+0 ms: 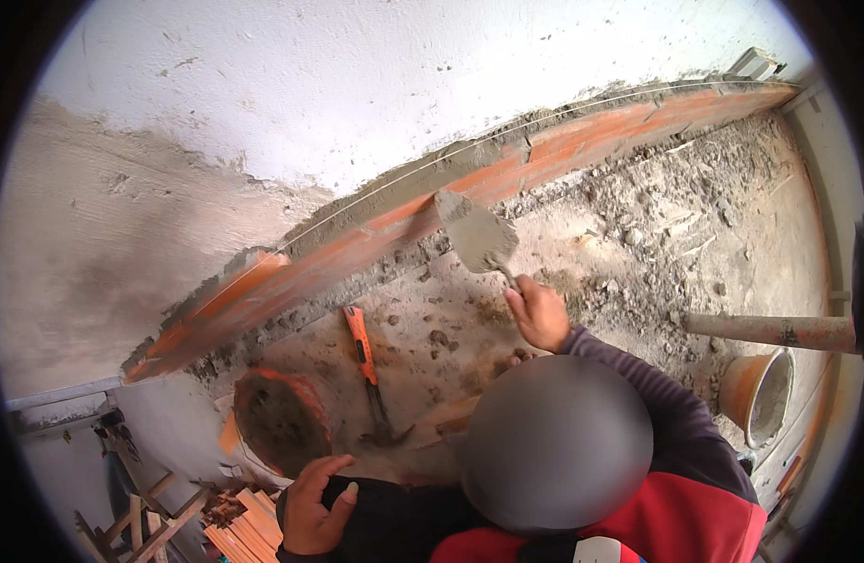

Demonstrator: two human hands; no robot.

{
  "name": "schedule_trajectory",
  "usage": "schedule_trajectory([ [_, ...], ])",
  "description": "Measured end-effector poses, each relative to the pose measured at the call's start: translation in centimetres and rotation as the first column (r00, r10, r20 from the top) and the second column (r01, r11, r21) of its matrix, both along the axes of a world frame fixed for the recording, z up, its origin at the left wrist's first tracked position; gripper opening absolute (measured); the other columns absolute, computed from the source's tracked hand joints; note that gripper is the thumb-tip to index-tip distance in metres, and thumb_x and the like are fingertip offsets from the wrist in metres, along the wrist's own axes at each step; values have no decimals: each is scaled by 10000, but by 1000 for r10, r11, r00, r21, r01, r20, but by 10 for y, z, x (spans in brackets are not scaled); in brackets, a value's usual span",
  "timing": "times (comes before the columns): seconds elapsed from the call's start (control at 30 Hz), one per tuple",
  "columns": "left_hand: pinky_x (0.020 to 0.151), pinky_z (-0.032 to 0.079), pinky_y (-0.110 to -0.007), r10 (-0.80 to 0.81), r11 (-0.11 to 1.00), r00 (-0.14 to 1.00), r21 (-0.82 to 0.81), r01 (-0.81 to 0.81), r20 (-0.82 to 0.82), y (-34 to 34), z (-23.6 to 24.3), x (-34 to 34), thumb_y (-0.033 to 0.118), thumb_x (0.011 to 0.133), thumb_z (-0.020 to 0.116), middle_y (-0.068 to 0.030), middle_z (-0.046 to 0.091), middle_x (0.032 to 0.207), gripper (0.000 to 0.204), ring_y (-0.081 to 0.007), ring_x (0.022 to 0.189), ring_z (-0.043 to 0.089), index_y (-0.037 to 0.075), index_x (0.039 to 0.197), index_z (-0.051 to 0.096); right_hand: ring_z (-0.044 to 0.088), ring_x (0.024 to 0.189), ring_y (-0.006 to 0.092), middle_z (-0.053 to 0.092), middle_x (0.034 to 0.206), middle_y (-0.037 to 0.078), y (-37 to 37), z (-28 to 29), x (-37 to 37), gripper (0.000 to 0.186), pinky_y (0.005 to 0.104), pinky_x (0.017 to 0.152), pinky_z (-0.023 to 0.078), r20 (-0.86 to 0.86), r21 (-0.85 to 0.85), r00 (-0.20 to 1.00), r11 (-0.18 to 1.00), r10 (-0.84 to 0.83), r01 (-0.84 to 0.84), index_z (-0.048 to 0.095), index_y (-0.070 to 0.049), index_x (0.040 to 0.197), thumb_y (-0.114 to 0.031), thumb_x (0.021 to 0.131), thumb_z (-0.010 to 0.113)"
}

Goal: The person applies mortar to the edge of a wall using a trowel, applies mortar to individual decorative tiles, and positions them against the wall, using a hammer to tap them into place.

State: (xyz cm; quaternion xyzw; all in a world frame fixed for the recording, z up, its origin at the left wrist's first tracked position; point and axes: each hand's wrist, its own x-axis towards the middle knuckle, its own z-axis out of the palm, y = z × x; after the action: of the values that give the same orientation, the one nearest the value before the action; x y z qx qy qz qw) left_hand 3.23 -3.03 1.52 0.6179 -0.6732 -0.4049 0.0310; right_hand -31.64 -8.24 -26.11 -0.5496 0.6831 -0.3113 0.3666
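My right hand (pixel 540 316) grips the handle of a mortar-covered trowel (pixel 477 233), fingers wrapped round it. Its blade reaches to the face of a low row of orange bricks (pixel 357 251), topped with grey mortar (pixel 441 174). At the lower left my left hand (pixel 318 507) is raised with fingers and thumb apart, holding nothing. Close to it stands an orange-rimmed bucket (pixel 280 422) of grey mortar. Between bucket and trowel lies a hammer (pixel 364 361) with an orange-and-black handle. A blurred grey round shape (pixel 559 443) hides part of the floor and my right arm.
A taut string (pixel 394 185) runs along the bricks beside the white wall (pixel 291 84). Rubble (pixel 657 202) litters the floor on the right, near a pipe (pixel 774 328) and a second bucket (pixel 758 396). Stacked orange pieces (pixel 249 527) and wooden boards (pixel 151 525) sit lower left.
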Motion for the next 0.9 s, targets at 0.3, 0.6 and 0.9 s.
schedule_trajectory([
  [0.3, 956, 482, -393, -89, 996, 994, -26, 88, -58, -13, -10, -1, 334, 916, 644, -183, 674, 1138, 426, -357, 1084, 648, 12, 1195, 647, 612, 643, 464, 599, 668, 249, -36, 28, -66, 215, 511, 577, 463, -228, -239, 968, 970, -101, 45, 535, -18, 915, -208, 998, 588],
  [0.6, 960, 494, -413, 48, 984, 991, -164, -68, -125, 10, 9, 24, 317, 921, 697, -210, 687, 1130, 421, -378, 1083, 660, -15, 1178, 660, 591, 664, 484, 565, 669, 271, 23, 32, -59, 282, 504, 599, 439, -159, -83, 974, 985, -165, 153, 558, 21, 873, -219, 1022, 544],
  [0.9, 998, 479, -435, 260, 928, 948, -224, -299, -185, 59, 11, 92, 279, 909, 695, -190, 711, 1135, 368, -370, 1090, 662, -17, 1127, 684, 585, 678, 463, 610, 726, 236, -49, 106, 36, 206, 499, 624, 454, -76, -61, 782, 780, 619, -623, 590, 0, 937, -202, 969, 614],
])
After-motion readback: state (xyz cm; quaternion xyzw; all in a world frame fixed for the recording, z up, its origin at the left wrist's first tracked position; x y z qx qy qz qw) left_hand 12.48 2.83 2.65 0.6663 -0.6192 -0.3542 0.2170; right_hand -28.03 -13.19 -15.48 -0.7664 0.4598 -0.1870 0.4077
